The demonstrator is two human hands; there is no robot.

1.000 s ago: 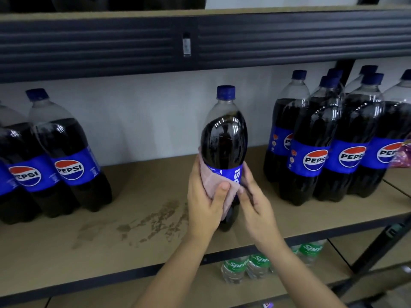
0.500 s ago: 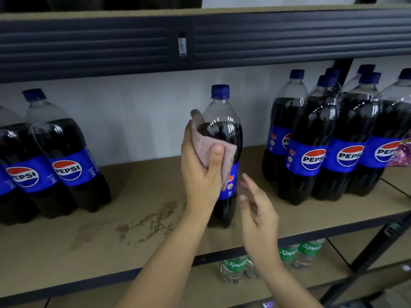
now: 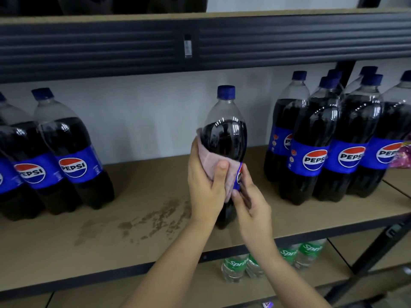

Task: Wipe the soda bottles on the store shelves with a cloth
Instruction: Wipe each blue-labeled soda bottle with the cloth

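Head view: one soda bottle stands upright near the middle of the wooden shelf, alone in the gap between two groups of bottles. It is a tall clear plastic bottle with a dark blue cap, an empty clear neck, dark cola filling it from the shoulder down, and a blue label of which only a strip shows at its right side. Light glints off its rounded shoulder.

Both hands are close together on this bottle, at about six o'clock from its cap. The left hand wraps the bottle's left side and front with a pinkish cloth under its palm and fingers; the thumb lies across the cloth at label height, pressing it to the plastic. The cloth runs from the bottle's shoulder down over the label. The right hand grips the bottle's lower right side, fingers curled against the label's edge and touching the cloth's lower corner.

At nine o'clock from the held bottle stands a group of Pepsi bottles; at three o'clock stands a tighter cluster, labels facing out. A dried brownish stain marks the shelf at seven o'clock. Green-labelled Sprite bottles sit on the shelf below, at six o'clock.
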